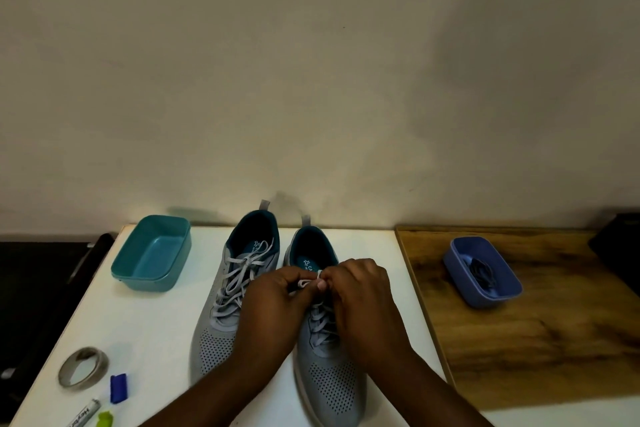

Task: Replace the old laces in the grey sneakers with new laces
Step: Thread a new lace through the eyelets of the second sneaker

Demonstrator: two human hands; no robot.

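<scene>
Two grey sneakers with teal linings stand side by side on the white table, heels toward the wall. The left sneaker [221, 305] keeps its pale grey lace [242, 270] tied. Over the tongue of the right sneaker [329, 378] both my hands meet. My left hand [273, 302] and my right hand [363, 291] each pinch the pale lace of the right sneaker [306, 283] at its knot. Dark new laces [483, 272] lie in a blue tub [464, 274] on the wooden board to the right.
A teal tub [121, 267] sits at the back left of the white table [138, 322]. Near the front left lie a tape roll [83, 368], a small blue clip [118, 387], a marker [83, 414] and a green piece [105, 419]. The wooden board [536, 340] adjoins on the right.
</scene>
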